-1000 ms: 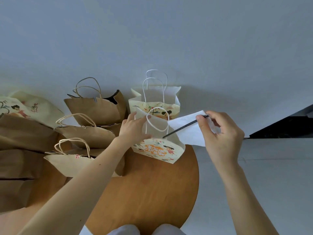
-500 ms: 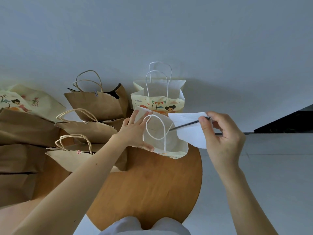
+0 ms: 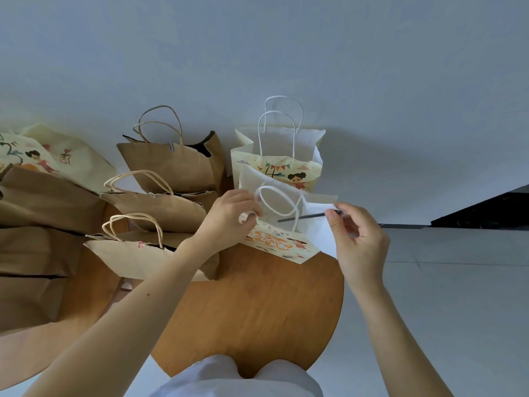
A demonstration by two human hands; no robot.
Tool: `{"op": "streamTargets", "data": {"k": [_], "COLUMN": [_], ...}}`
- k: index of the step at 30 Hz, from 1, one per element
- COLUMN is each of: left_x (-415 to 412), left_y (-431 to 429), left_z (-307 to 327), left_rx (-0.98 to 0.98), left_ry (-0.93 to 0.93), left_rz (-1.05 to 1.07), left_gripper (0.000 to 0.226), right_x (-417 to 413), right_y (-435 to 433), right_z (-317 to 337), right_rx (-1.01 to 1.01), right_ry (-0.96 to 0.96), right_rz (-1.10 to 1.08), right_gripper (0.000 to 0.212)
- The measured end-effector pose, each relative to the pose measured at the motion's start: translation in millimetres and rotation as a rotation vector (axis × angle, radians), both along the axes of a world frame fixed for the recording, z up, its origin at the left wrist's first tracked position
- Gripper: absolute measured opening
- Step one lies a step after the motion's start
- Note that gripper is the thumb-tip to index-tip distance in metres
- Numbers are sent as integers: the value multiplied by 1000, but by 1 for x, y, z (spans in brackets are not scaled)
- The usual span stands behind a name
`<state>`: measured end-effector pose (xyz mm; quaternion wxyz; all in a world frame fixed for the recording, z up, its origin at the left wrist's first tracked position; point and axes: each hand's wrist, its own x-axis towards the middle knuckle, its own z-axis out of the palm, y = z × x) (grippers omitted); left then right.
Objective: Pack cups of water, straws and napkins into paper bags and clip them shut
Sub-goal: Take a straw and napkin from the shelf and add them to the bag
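Note:
A cream paper bag with a colourful print and white cord handles stands tilted on the round wooden table. My left hand grips the bag's near rim at its left side. My right hand pinches a white napkin together with a black straw. The straw's free end points left over the bag's mouth, behind a handle loop. No cup is visible.
A second printed bag stands open behind the held one. Three brown paper bags with paper clips on their tops line the table's left side. More brown and printed bags lie at the far left. The wall is close behind.
The bag has tipped back so its printed front shows again. My left hand shifted from lying on the bag's top to gripping its rim. My right hand brought the napkin and straw closer.

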<state>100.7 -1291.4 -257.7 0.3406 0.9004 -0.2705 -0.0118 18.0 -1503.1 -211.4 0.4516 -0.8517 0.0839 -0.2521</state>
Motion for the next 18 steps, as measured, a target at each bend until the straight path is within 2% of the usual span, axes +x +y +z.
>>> {"op": "streamTargets", "data": {"k": [4, 6, 8, 10, 12, 13, 16, 18], "left_x": [-4, 3, 11, 16, 17, 16, 18, 19], "left_y": [-3, -7, -10, -11, -10, -10, -11, -12], "left_z": [19, 24, 27, 25, 24, 23, 17, 14], "left_rx": [-391, -436, -255, -36, 96, 144, 316, 435], "left_ry": [290, 397, 445, 403, 330, 309, 237, 216], "left_rz": [118, 265, 311, 186, 18, -58, -258, -284], "left_gripper": [24, 20, 15, 16, 19, 30, 91, 115], "right_x": [3, 4, 5, 5, 5, 4, 1, -1], "right_y": [0, 1, 1, 1, 0, -1, -5, -6], "right_z": [1, 0, -1, 0, 0, 0, -2, -4], "right_rx": [-2, 7, 14, 8, 12, 11, -6, -16], "right_ry": [-7, 2, 15, 19, 18, 20, 38, 46], "right_rz": [-10, -12, -14, -13, -21, -28, -32, -19], "right_gripper": [16, 17, 19, 21, 21, 21, 21, 20]}}
